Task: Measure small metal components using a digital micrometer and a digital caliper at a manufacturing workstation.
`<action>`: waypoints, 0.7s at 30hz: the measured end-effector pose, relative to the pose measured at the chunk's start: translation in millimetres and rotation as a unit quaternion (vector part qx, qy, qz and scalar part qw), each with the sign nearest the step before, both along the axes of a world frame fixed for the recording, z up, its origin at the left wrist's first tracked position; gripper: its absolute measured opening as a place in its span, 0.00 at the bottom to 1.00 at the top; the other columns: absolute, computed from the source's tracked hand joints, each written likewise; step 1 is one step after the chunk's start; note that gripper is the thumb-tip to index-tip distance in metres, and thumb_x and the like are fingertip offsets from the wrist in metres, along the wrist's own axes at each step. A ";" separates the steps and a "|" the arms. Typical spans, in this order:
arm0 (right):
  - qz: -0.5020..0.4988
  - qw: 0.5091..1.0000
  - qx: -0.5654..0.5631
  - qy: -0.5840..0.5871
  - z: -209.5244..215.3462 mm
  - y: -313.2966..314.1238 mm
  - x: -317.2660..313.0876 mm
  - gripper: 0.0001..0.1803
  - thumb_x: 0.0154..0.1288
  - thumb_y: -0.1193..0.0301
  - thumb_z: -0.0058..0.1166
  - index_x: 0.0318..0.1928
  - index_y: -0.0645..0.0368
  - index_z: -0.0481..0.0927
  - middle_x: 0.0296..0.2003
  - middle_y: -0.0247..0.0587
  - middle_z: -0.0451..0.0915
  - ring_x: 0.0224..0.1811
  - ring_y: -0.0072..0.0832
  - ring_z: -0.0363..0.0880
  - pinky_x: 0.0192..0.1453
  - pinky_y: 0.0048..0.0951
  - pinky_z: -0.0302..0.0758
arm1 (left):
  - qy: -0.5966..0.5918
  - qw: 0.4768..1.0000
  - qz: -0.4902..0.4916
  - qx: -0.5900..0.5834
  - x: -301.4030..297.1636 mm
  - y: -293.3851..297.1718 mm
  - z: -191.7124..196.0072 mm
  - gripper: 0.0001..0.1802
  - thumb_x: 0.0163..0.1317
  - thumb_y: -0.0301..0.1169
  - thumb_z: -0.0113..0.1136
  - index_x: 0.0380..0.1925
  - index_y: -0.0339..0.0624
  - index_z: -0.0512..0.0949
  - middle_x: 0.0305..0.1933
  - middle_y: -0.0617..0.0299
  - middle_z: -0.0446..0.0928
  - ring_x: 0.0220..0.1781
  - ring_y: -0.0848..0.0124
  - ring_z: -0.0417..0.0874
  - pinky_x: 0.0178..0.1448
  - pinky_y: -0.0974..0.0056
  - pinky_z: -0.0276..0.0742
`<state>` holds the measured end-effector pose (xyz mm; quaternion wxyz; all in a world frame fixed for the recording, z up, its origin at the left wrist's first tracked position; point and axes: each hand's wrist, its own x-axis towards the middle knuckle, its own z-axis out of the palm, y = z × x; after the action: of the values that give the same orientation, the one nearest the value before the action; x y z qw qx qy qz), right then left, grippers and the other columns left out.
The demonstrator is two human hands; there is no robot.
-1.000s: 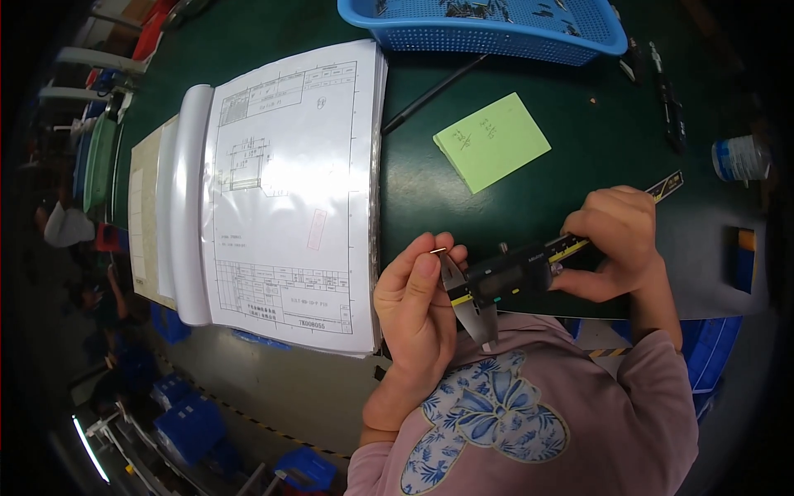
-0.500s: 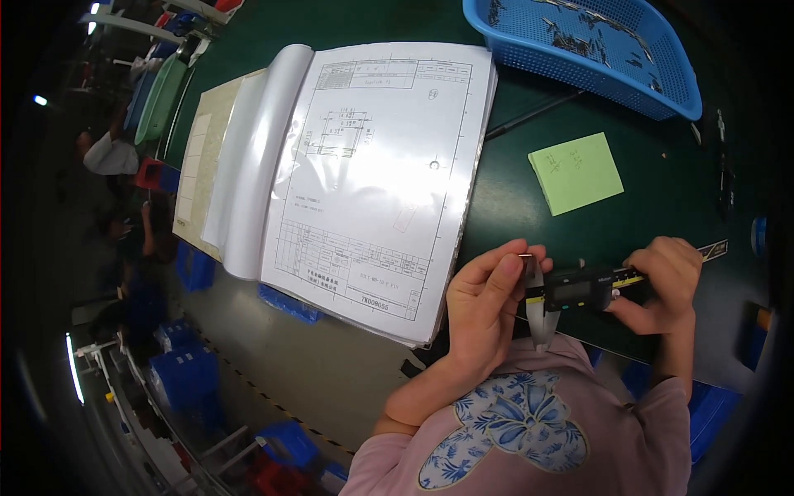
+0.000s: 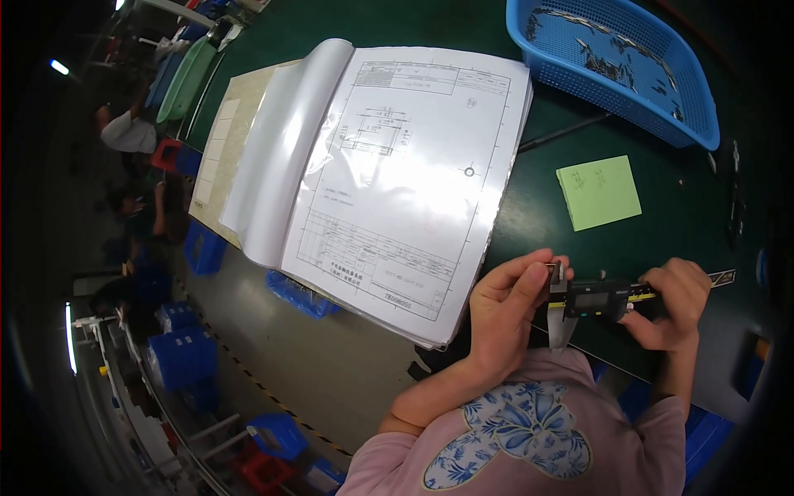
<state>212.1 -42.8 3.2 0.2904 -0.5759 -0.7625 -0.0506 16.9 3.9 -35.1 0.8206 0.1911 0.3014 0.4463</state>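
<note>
My right hand (image 3: 676,302) is closed round the beam of a digital caliper (image 3: 594,301), its thumb below the display. The caliper lies roughly level above the near side of the table, with its long jaws pointing down toward me. My left hand (image 3: 501,318) pinches a small metal piece (image 3: 552,270) between thumb and fingers, right at the caliper's short upper jaws. Fingers cover most of that piece, so its shape cannot be made out. To the left of my hands lies an open binder (image 3: 413,198) with a drawing sheet in a clear sleeve.
A blue perforated basket (image 3: 616,124) with many thin metal pieces stands at the far right. Nearer lies a green notepad (image 3: 600,194) with handwriting. A dark rod (image 3: 566,132) sits beside the binder. Blue bins (image 3: 184,355) and other people are off to the left.
The whole view has shifted, so the binder, basket and hands appear farther right. Both hands keep their hold on the caliper and the small piece, with the caliper looking slightly more level.
</note>
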 end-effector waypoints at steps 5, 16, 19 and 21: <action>0.003 1.000 -0.002 0.005 0.0 -0.2 0.3 0.23 0.34 0.54 0.61 0.18 0.61 0.69 0.11 0.36 0.61 0.11 0.29 0.61 0.16 0.26 0.54 | -0.010 1.000 -0.009 0.003 0.0 -1.0 -1.0 0.13 0.61 0.29 0.44 0.44 0.35 0.69 0.43 0.50 0.72 0.45 0.64 0.74 0.50 0.63 0.71; 0.041 0.998 -0.007 0.041 -0.4 3.4 -0.3 0.21 0.34 0.55 0.61 0.18 0.59 0.69 0.11 0.33 0.61 0.11 0.27 0.62 0.16 0.24 0.55 | -0.085 0.996 -0.001 -0.015 -9.4 5.3 1.1 0.13 0.60 0.28 0.44 0.44 0.34 0.68 0.44 0.52 0.72 0.46 0.65 0.73 0.53 0.64 0.68; 0.040 0.998 -0.011 0.039 0.1 3.2 1.0 0.21 0.34 0.55 0.61 0.18 0.59 0.70 0.11 0.33 0.61 0.10 0.27 0.62 0.15 0.24 0.55 | -0.117 0.993 -0.005 -0.013 -10.1 6.8 -2.2 0.13 0.60 0.28 0.45 0.44 0.35 0.69 0.44 0.53 0.72 0.47 0.64 0.72 0.53 0.64 0.68; 0.038 0.998 -0.012 0.044 -0.2 2.2 2.0 0.21 0.33 0.55 0.62 0.19 0.58 0.70 0.11 0.33 0.61 0.11 0.27 0.62 0.15 0.24 0.55 | -0.117 0.993 -0.012 -0.018 -9.2 7.4 -1.9 0.13 0.60 0.28 0.45 0.43 0.35 0.69 0.44 0.53 0.72 0.47 0.64 0.72 0.53 0.64 0.68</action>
<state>214.1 -40.6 3.0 0.3180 -0.5513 -0.7713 -0.0049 7.7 11.3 -37.0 0.8588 0.1264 0.2091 0.4504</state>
